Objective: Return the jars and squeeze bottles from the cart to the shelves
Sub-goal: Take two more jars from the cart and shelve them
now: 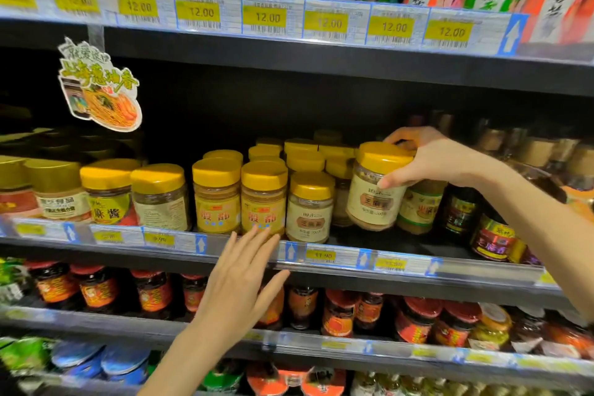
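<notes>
My right hand (430,157) grips a yellow-lidded jar (374,190) with a cream label by its lid and shoulder. The jar is tilted, hanging just above the middle shelf (337,259) beside a matching cream-label jar (310,207). My left hand (239,283) is open with fingers spread, in front of the shelf edge, fingertips just below two yellow-label jars (263,198). The cart is out of view.
Rows of yellow-lidded jars fill the middle shelf; dark jars (459,209) stand to the right of the held jar. Red-lidded sauce jars (154,292) line the shelf below. Bottles sit on the top shelf above price tags (268,18). A noodle advert card (99,87) hangs left.
</notes>
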Tool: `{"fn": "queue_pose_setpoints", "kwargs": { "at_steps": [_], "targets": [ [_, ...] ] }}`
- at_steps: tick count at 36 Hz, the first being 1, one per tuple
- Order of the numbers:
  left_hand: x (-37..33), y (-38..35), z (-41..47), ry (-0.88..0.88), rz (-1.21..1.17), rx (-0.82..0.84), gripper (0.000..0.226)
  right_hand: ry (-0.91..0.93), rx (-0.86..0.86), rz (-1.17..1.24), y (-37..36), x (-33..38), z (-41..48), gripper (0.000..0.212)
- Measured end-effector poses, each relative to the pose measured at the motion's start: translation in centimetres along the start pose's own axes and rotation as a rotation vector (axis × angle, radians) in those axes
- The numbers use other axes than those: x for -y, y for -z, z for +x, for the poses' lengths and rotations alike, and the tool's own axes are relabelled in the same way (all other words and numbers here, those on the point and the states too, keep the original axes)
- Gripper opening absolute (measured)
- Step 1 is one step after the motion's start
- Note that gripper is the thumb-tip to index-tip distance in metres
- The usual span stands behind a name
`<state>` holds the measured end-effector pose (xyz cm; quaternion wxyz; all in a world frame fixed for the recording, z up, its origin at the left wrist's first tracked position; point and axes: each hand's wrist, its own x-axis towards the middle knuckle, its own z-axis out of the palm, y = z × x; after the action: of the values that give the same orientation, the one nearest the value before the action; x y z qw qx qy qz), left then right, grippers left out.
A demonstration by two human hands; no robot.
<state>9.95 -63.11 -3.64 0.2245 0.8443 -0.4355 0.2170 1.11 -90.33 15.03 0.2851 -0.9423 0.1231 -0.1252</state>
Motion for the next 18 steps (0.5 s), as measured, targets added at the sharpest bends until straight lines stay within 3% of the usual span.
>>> {"fn": "queue_pose_setpoints", "kwargs": {
  "at_steps": [7,18],
  "targets": [
    [0.8,-0.5,-0.6,-0.018,0.154,0.061,0.064,-0.077,0.049,-0.039,-1.9,-2.2,1.3,0.081],
    [1.1,-0.6,-0.6,-0.029,0.158,0.07,0.064,-0.062,0.12,-0.065,-4.1,-2.9,1.8,0.081]
  ]
}}
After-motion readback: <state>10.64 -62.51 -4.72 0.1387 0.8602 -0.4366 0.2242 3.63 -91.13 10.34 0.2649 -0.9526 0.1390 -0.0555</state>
